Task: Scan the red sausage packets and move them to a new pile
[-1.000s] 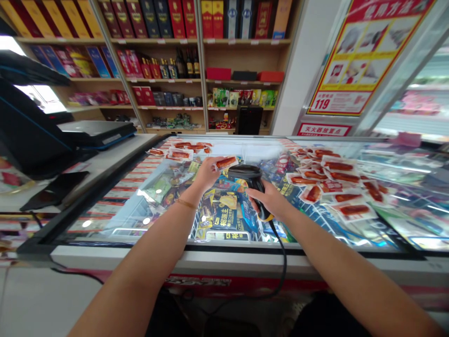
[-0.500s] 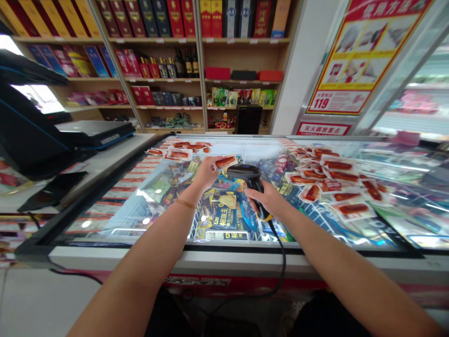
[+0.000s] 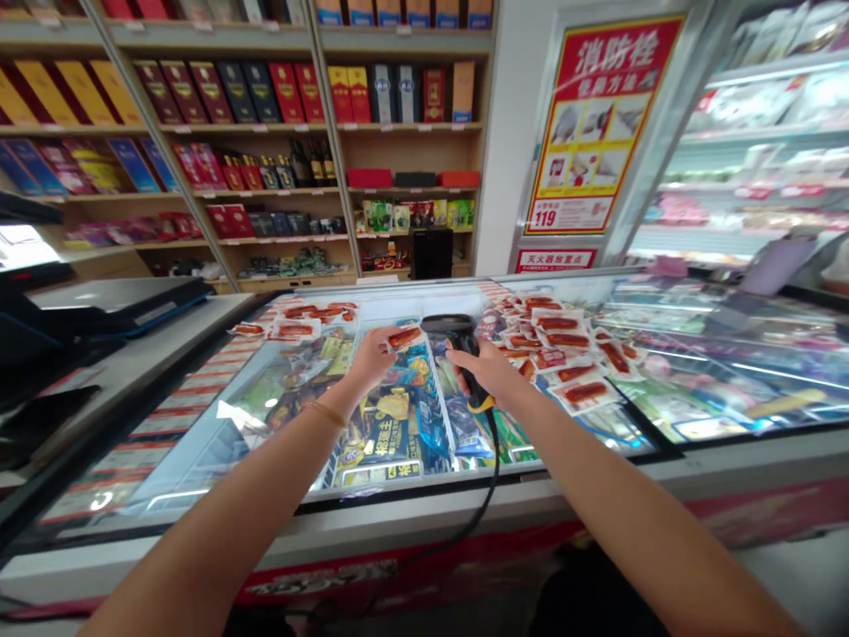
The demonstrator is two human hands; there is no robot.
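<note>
Above the glass top of a chest freezer (image 3: pixel 391 495), my left hand (image 3: pixel 372 356) pinches a clear-wrapped sausage pack (image 3: pixel 404 337) by its left end. My right hand (image 3: pixel 487 367) is wrapped round the handle of a black barcode scanner (image 3: pixel 472 382), whose head points left over the sausage pack. A black cable runs down from the scanner's handle past the freezer's front edge. To the right, several more sausage packs (image 3: pixel 563 340) lie in a loose pile on the glass. A smaller group of packs (image 3: pixel 293 329) rests at the back left.
Under the glass are wire baskets of bagged frozen goods (image 3: pixel 388 420). A counter scale (image 3: pixel 126 301) stands on the left beside the freezer. Behind are shelves of boxed bottles (image 3: pixel 245 93), a red poster (image 3: pixel 603 124) on the wall and a lit display cooler (image 3: pixel 762 133) at right.
My view has turned right and tilted up, so the shelves and poster sit lower and further left. Both hands keep their holds, and the scanner and sausage pack now appear slightly closer together.
</note>
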